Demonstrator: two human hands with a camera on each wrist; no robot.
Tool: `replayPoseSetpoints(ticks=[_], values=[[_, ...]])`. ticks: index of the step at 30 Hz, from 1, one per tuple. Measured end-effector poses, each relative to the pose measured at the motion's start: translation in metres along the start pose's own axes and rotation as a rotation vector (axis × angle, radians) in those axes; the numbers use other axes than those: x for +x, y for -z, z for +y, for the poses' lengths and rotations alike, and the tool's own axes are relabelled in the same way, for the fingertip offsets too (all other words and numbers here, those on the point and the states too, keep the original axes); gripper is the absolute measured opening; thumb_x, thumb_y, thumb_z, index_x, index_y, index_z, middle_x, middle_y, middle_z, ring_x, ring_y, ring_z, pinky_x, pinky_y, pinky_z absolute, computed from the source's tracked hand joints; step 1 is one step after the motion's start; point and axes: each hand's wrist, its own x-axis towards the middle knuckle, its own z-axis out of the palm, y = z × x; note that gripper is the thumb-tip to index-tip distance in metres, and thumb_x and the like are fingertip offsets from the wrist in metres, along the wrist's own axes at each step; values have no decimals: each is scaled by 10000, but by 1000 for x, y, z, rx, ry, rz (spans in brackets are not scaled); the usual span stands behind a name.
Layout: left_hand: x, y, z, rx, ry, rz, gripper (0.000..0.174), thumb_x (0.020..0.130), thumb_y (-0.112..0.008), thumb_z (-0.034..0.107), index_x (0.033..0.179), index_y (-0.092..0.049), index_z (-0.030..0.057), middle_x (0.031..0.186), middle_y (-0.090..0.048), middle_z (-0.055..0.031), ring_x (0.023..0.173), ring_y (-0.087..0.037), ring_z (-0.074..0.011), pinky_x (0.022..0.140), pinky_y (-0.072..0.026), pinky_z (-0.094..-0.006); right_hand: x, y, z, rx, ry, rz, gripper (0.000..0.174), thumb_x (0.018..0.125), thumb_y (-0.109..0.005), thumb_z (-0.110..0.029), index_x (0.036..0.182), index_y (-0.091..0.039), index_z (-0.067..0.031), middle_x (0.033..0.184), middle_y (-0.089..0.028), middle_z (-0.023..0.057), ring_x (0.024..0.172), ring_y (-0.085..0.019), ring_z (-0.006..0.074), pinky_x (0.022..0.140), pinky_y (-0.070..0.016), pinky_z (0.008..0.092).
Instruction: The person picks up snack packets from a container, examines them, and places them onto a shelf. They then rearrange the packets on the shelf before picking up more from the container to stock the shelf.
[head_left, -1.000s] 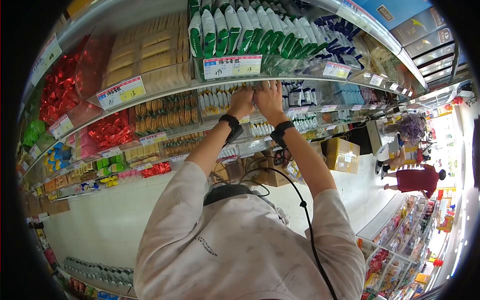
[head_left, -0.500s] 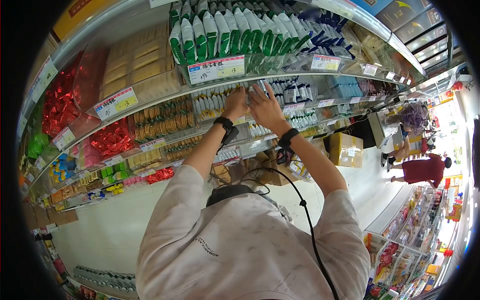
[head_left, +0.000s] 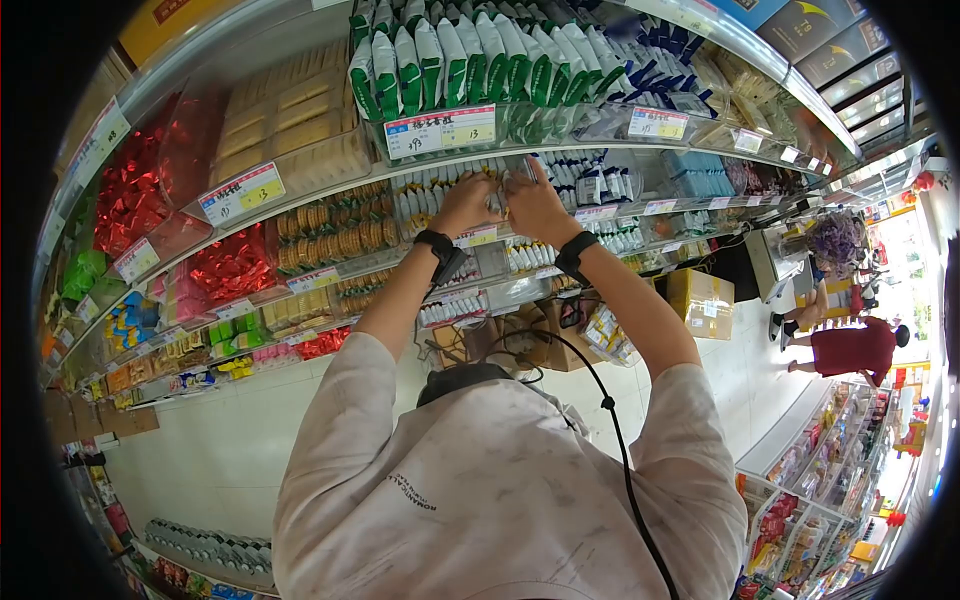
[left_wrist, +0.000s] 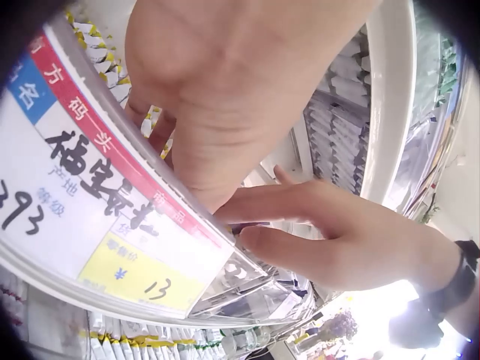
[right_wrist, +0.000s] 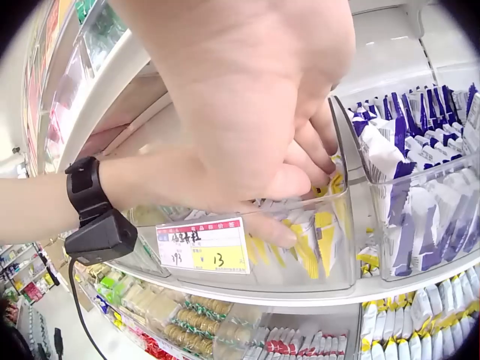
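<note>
Small white-and-yellow packets [right_wrist: 322,232] stand in rows in a clear bin [right_wrist: 300,279] on the second shelf. My left hand [head_left: 468,205] reaches over the bin's front edge, fingers bent down among the packets; its fingertips are partly hidden in the left wrist view. Close beside it, my right hand [head_left: 537,207] also reaches in. In the right wrist view, the right hand [right_wrist: 255,105] has its fingers angled down, touching the packets near the bin's right wall. No packet shows lifted in either hand. A price tag [right_wrist: 202,246] hangs on the bin front.
Green-and-white packets [head_left: 440,62] fill the shelf above. A bin of blue-and-white packets [right_wrist: 424,217] adjoins on the right. Round biscuits [head_left: 335,235] lie to the left. Cardboard box [head_left: 700,303] stands on the floor; a person in red [head_left: 852,347] is farther off.
Both hands stay at the same shelf. The right hand's fingers, spread and extended before, are now more bent, and the head view has shifted slightly.
</note>
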Motion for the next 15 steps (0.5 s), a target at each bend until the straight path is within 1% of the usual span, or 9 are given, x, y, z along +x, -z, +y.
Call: replayPoseSetpoints(ticks=[1,4,7,9,12,15], values=[[0,1,1,-1,16,-12,526,642,-873,231,1103,-686,59,1144,-649,-102,1134,-571,-343,965,-492,-448,0,0,1,15,8,-2,310,812,-619,-236,1014,-751,-41,1154,-688,95,1307,-535,250,1248,-145,566],[-1,7,7,-2,76,-39,529,646,-876,242,1107,-687,64,1143,-651,-90,1150,-562,-336,972,-493,-442,-1,13,4,48,36,-92,232,787,-629,-208,890,-761,-47,1071,-702,96,1264,-562,246,1245,-151,567],[3,6,10,21,120,-45,551,636,-887,252,1117,-690,69,1134,-654,-81,1151,-559,-340,974,-499,-447,0,11,6,45,53,-82,190,764,-639,-185,821,-763,-53,1054,-707,101,1245,-569,243,1244,-154,570],[5,1,8,64,115,-32,568,615,-901,256,1111,-700,69,1118,-658,-72,1153,-559,-343,969,-510,-463,1,8,7,42,53,-82,196,761,-641,-178,837,-764,-46,1060,-708,99,1245,-569,244,1244,-151,570],[9,-4,7,143,134,-59,598,641,-886,268,1166,-677,72,1143,-664,-73,1143,-561,-333,964,-507,-438,4,3,8,20,51,-56,205,758,-643,-167,856,-764,-35,1070,-709,98,1244,-570,245,1245,-142,568],[10,-3,5,132,76,-103,545,624,-898,247,1088,-694,48,1086,-669,-111,1140,-558,-350,967,-506,-459,5,2,6,11,42,-66,212,758,-644,-159,871,-764,-26,1086,-707,96,1242,-569,244,1246,-133,564]])
